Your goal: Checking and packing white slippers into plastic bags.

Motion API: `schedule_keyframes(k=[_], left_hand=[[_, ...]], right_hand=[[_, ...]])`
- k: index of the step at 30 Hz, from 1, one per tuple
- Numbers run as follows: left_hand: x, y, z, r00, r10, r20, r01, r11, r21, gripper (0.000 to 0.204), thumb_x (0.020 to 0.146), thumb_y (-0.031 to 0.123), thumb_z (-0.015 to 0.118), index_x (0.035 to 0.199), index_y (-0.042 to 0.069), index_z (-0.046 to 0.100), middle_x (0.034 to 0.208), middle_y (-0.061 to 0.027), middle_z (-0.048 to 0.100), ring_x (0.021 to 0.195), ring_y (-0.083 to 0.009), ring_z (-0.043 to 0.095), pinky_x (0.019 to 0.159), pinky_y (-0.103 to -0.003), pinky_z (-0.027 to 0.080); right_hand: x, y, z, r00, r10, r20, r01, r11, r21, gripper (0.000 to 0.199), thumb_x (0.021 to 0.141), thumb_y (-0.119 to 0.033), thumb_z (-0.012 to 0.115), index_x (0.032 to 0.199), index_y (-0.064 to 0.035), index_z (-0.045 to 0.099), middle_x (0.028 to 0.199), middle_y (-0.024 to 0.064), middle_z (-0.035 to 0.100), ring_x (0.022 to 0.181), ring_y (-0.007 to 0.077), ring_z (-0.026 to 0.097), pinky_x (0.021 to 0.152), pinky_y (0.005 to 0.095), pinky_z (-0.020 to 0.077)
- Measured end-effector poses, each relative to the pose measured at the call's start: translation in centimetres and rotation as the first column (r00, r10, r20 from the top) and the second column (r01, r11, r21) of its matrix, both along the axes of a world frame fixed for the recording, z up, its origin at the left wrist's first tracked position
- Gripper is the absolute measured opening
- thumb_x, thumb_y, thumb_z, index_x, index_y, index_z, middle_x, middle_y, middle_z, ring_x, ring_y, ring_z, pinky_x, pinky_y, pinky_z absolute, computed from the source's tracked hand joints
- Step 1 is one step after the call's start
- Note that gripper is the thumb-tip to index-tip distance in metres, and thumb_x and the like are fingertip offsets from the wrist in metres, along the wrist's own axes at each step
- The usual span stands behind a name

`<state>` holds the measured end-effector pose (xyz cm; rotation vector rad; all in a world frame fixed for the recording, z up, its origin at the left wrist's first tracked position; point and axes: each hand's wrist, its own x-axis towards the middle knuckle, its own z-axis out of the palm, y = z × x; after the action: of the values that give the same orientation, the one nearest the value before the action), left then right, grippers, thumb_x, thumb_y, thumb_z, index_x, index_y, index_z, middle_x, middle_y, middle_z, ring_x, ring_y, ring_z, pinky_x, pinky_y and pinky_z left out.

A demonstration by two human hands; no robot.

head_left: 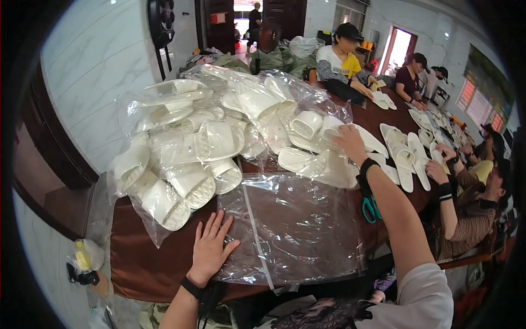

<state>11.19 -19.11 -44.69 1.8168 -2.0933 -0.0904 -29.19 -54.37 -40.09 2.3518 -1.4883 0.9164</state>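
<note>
My left hand (211,247) lies flat with its fingers spread, on the brown tablecloth and the left edge of a clear plastic bag (296,225). That bag is spread out, flat and creased, along the near side of the table. My right hand (352,143) reaches far forward, its fingers bent over a white slipper (331,127) at the right of the pile. Part of that slipper is hidden under the hand. Beside it, another white slipper (298,160) lies under clear plastic. A big heap of bagged white slippers (213,140) covers the table's far left.
Teal-handled scissors (371,209) lie by my right forearm. Loose white slippers (404,159) line the table to the right, where a co-worker's hand (436,171) reaches in. Other people work along the far side. The brown tablecloth (148,257) hangs over the near edge.
</note>
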Motion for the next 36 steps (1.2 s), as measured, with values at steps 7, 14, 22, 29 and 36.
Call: schedule_keyframes(k=[7,14,22,29,36], left_hand=[[0.2,0.4,-0.1,1.0,0.008,-0.001,-0.008,1.0,-0.003,0.063,0.094,0.046,0.057,0.147,0.015,0.044,0.157,-0.0107,0.034,0.145,-0.0291,0.03,0.117,-0.052,0.02],[0.0,-0.4,-0.8,1.0,-0.006,0.014,0.007,0.999,-0.053,0.062,0.095,0.045,0.057,0.147,0.014,0.043,0.157,-0.0107,0.034,0.145,-0.0295,0.03,0.116,-0.053,0.021],[0.6,-0.3,-1.7,0.998,0.012,0.059,-0.007,0.996,-0.087,0.058,0.095,0.044,0.056,0.142,0.01,0.05,0.156,-0.0109,0.037,0.144,-0.0279,0.033,0.117,-0.052,0.023],[0.7,-0.4,-2.4,0.998,0.011,0.055,-0.004,0.994,-0.112,0.048,0.092,0.031,0.061,0.133,0.006,0.058,0.152,-0.0162,0.04,0.144,-0.0285,0.033,0.117,-0.05,0.024],[1.6,-0.4,-1.2,0.788,0.037,-0.615,-0.22,0.949,-0.224,0.033,0.083,0.003,0.067,0.116,0.001,0.063,0.127,-0.0197,0.057,0.112,-0.0367,0.059,0.094,-0.039,0.049]], right_hand=[[0.8,0.1,6.8,0.895,0.119,0.429,-0.105,0.993,-0.056,0.011,0.092,-0.013,0.059,0.098,-0.0048,0.056,0.082,0.015,0.06,0.078,0.0319,0.062,0.072,0.0411,0.048],[4.8,10.4,16.7,0.773,0.333,0.541,-0.157,0.926,-0.344,0.013,0.095,-0.014,0.059,0.096,-0.0012,0.055,0.076,0.0073,0.057,0.068,0.0143,0.053,0.063,0.0294,0.0438],[12.2,32.4,12.1,0.671,0.727,0.148,-0.674,0.515,0.53,0.021,0.099,-0.026,0.054,0.099,-0.0077,0.063,0.08,0.0139,0.065,0.074,0.0297,0.067,0.066,0.0385,0.0518],[3.1,24.0,6.2,0.872,0.075,0.484,-0.312,0.847,0.43,0.015,0.096,-0.013,0.058,0.097,-0.0012,0.066,0.072,0.0055,0.065,0.065,0.0105,0.064,0.059,0.0265,0.0502],[2.2,25.3,2.5,0.877,0.113,0.468,-0.445,0.56,0.699,0.016,0.094,-0.011,0.058,0.102,-0.0006,0.068,0.073,0.0041,0.066,0.058,0.008,0.061,0.052,0.0224,0.0474]])
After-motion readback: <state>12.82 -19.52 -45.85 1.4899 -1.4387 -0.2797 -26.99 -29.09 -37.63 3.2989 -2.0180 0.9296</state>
